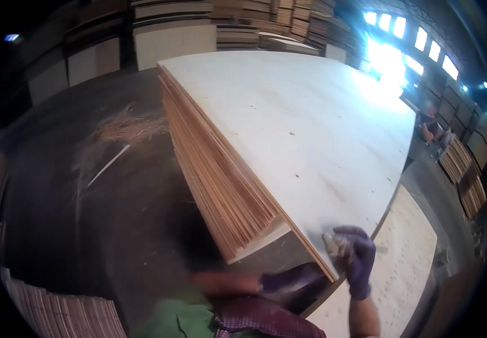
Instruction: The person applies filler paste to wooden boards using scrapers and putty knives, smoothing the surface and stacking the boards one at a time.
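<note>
A large pale plywood sheet (288, 129) lies on top of a tall stack of sheets (215, 174), its near corner jutting out past the stack. My right hand (356, 256), in a purple glove, is closed around a crumpled whitish object (336, 245) just above the sheet near that corner. My left hand (297, 280), also gloved in purple, is at the underside of the jutting corner; its fingers are hidden or blurred there.
Another pale sheet (407, 242) lies lower at the right. Wood scraps (128, 127) and a thin strip (108, 165) are on the floor at left. More stacks (66, 307) stand at lower left and along the back. A person (430, 124) is at the far right.
</note>
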The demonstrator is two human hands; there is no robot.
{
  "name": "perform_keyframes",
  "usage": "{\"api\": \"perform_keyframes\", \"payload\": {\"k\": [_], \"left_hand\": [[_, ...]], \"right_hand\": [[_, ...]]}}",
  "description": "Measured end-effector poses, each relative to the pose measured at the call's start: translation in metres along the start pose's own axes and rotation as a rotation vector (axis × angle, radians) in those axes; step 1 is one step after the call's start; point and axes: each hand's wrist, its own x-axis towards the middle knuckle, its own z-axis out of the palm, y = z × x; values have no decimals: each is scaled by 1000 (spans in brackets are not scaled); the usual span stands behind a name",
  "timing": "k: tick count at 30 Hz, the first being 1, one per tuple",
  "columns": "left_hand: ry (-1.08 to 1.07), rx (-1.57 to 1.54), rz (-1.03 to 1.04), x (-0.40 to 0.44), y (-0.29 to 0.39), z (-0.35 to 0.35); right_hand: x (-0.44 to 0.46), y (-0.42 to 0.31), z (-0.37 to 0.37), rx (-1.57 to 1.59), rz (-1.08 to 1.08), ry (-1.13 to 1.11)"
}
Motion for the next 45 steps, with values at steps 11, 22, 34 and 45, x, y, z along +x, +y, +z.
{"api": "perform_keyframes", "payload": {"k": [11,22,34,45], "left_hand": [[1347,1461,1755,-93,200,-30],[1239,1480,1655,-53,188,-109],[1260,1440,1699,-51,167,-133],[212,1814,1818,-71,66,-21]], "right_hand": [[-21,6,33,-248,-123,435],[41,29,59,-258,-381,152],[74,41,113,-86,-352,193],[0,38,72,505,273,380]]}}
